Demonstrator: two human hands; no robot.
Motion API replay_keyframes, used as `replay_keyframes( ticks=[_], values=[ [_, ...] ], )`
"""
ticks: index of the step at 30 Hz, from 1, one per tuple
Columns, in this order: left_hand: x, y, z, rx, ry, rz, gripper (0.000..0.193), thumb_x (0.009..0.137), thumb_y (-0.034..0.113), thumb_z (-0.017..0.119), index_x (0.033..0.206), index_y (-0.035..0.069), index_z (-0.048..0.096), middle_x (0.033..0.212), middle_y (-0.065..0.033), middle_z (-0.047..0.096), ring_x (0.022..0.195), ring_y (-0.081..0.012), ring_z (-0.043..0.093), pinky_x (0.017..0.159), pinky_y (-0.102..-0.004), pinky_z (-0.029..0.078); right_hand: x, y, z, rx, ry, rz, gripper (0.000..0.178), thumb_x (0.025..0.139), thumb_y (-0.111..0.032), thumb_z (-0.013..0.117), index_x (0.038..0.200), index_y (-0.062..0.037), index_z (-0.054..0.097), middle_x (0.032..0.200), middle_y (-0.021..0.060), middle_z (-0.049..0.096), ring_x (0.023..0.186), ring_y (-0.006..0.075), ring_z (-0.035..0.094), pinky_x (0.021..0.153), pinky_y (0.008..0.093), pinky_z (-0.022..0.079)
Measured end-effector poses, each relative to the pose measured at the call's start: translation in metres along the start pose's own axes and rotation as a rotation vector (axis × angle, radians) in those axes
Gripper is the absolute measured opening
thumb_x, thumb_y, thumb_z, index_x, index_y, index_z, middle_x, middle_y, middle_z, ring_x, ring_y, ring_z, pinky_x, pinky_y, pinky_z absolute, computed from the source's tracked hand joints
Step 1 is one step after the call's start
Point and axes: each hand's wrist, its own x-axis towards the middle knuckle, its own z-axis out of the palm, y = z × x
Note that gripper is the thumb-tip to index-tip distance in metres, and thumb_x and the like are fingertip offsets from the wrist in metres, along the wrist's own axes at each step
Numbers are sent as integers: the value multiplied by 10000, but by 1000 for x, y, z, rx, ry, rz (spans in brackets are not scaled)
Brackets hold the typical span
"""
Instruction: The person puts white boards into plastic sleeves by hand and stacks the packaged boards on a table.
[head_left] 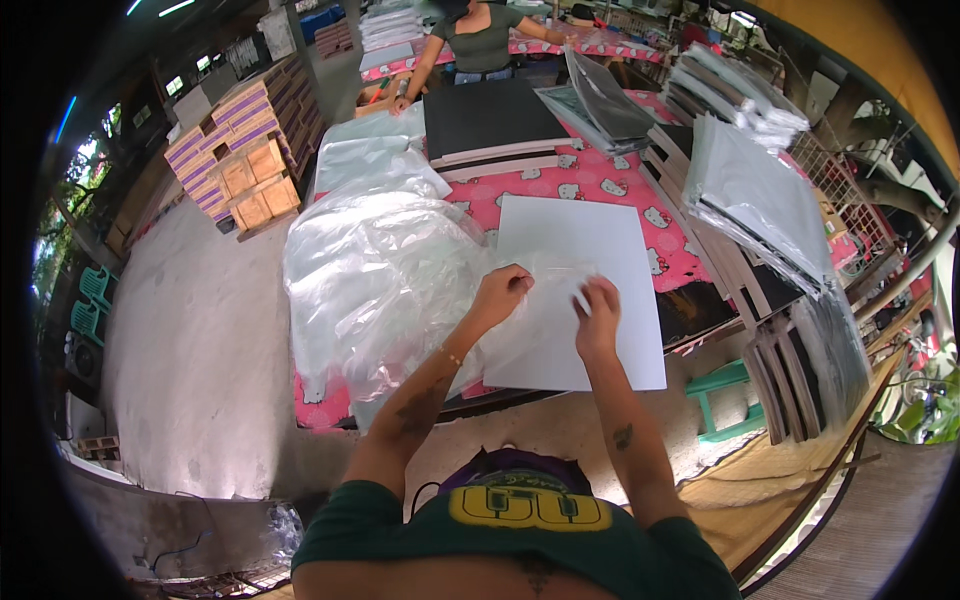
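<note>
My left hand (505, 291) is closed, its fingers pinching the edge of a clear plastic bag (535, 312) over the left part of a white board (590, 355). My right hand (598, 305) hovers above the same board, to the right of the bag's edge. Its thumb and fingers are apart, and the fingertips are slightly smeared. Left of the board spreads a loose heap of clear plastic bags (375, 270), some reaching under my left forearm. The board lies flat on a table with a pink patterned cover (600, 180).
Beyond the board sits a stack of black panels (490, 115). Bagged panels (755, 195) are piled along the right side, above a green stool (722, 395). Across the table stands a person (480, 45) with arms spread. Cardboard boxes (240, 130) rise at the left.
</note>
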Motion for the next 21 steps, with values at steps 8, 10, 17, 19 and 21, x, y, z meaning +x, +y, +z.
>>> replay_keyframes(
  ticks=[8, 10, 17, 19, 21],
  values=[
    [8, 9, -5, -170, 53, 74, 205, 960, 212, 555, 896, 18, 575, 710, 18, 466, 674, -67, 397, 606, -245, 369, -7, -14, -17, -152, -230, 6, 344, 850, -139, 679, 1158, -28, 573, 1073, 36, 590, 968, 116, 526, 892, 290, 418],
    [5, -1, -27, -32, 216, 113, 213, 963, 212, 551, 882, 15, 565, 710, 35, 455, 672, -59, 385, 607, -235, 361, -24, -35, -2, -140, -170, -153, 139, 835, -74, 707, 952, -23, 653, 850, -6, 617, 815, 104, 556, 844, 259, 442],
    [-3, 18, -31, -58, 393, 170, 197, 965, 183, 543, 898, 0, 568, 713, 16, 496, 664, -76, 442, 616, -242, 401, -45, -47, -52, 101, -83, -46, 86, 900, -161, 653, 923, -80, 635, 855, -14, 623, 773, 81, 583, 761, 286, 507],
    [-10, -2, -47, -65, 475, 139, 158, 947, 154, 554, 935, -3, 572, 748, -17, 538, 706, -107, 503, 649, -263, 434, -44, -60, -67, 146, 17, -125, 78, 921, -174, 620, 898, -100, 621, 809, -29, 614, 720, 78, 580, 743, 309, 538],
    [-15, -12, -65, -147, 471, 8, 144, 910, 100, 579, 1007, -6, 577, 821, -83, 612, 783, -169, 597, 703, -305, 479, -41, -80, -82, 104, 81, -108, 115, 935, -180, 600, 844, -112, 585, 772, -52, 568, 612, 47, 497, 650, 275, 527]
  ],
)
